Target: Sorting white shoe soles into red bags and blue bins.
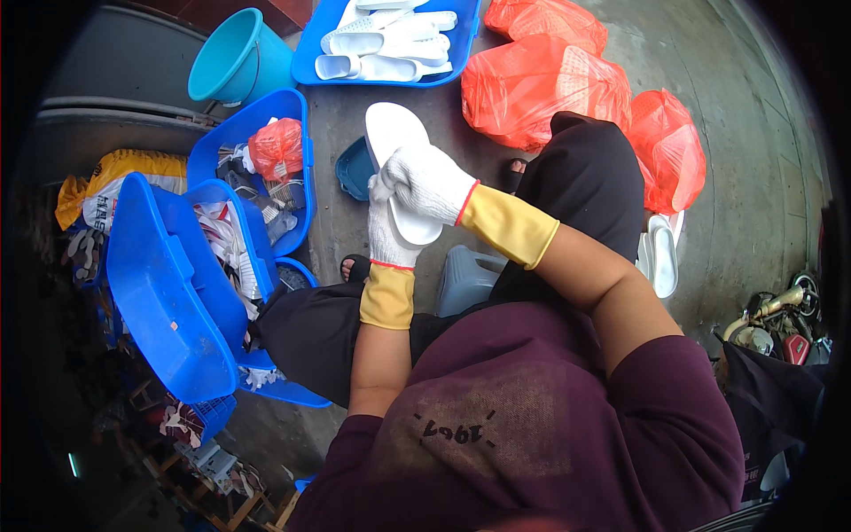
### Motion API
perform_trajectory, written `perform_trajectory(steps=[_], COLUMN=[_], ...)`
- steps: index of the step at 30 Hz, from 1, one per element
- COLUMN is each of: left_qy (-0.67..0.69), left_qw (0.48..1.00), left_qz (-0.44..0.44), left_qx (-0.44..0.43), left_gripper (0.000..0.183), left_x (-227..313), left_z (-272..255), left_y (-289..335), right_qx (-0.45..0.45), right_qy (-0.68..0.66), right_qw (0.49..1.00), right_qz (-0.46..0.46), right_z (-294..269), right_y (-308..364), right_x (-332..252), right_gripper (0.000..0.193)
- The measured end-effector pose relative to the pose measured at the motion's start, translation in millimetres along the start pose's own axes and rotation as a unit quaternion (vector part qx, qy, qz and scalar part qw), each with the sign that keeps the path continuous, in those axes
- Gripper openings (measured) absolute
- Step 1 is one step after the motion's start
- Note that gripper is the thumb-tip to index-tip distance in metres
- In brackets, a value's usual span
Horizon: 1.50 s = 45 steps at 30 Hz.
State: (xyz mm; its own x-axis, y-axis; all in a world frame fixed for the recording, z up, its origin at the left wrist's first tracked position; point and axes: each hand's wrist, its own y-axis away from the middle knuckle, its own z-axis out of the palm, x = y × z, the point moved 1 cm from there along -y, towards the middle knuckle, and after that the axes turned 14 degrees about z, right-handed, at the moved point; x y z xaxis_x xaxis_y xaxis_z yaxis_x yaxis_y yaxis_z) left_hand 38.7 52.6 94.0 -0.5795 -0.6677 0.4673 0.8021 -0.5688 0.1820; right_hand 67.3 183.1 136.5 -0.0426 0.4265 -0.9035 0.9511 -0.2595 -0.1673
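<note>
Purple cloth of the person's shirt [656, 417] is filling the foreground, dark trousers [589, 177] spreading out beyond it, the legs parting presumably to give both arms room. At the left, a long blue tub [177, 293] is tilting against other blue tubs [308, 168], perhaps to save floor space. Red plastic bags [532, 89] are bulging past the right leg, likely holding loose pieces together. Straight ahead, a shallow blue tray [310, 44] is carrying a heap of white footwear [403, 44], probably within easy reach. Just left of it, a turquoise bucket [213, 66] is standing. Over the floor between the legs, a white shoe [390, 129] is slanting in mid-air, its broad end pointing away. Gripping it across the middle, the right hand [432, 183] is curling in from above, while the left hand [386, 226] is closing on its near left edge, apparently bracing it against the other's pressure; whether the fingers are also pinching something small, I cannot tell
</note>
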Motion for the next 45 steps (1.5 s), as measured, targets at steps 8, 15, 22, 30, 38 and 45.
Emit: perform_trajectory(steps=[8,15,22,30,38,45], left_qy=[-0.016,-0.105,-0.164,-0.378,-0.398,-0.432], left_qw=[0.999,0.984,0.985,0.922,0.908,0.896], left_qz=[-0.043,-0.074,0.047,-0.058,-0.106,-0.067], left_qx=[-0.003,-0.123,0.035,-0.054,0.079,0.085], left_gripper=[0.063,0.09,0.091,0.105,0.097,0.086], left_x=[-7.4,-0.7,50.2,-30.8,2.7,-22.0], left_z=[14.6,9.8,109.3,89.3,-53.3,-20.0], left_y=[-7.6,-92.0,-285.3,-226.5,-95.1,-72.3], right_qx=[0.005,0.157,0.158,0.261,0.04,0.149], right_qy=[0.153,-0.087,-0.059,0.191,0.205,0.116], right_qw=[0.971,0.969,0.981,0.733,0.509,0.527], right_qz=[0.184,0.17,0.095,0.598,0.835,0.829], right_z=[-1.2,-1.0,-179.0,-268.4,-189.9,-199.4], right_y=[-76.9,6.3,50.8,326.5,397.7,403.3], right_x=[24.4,9.7,-58.8,288.4,335.3,359.8], right_gripper=[0.022,0.018,0.028,0.054,0.093,0.052])
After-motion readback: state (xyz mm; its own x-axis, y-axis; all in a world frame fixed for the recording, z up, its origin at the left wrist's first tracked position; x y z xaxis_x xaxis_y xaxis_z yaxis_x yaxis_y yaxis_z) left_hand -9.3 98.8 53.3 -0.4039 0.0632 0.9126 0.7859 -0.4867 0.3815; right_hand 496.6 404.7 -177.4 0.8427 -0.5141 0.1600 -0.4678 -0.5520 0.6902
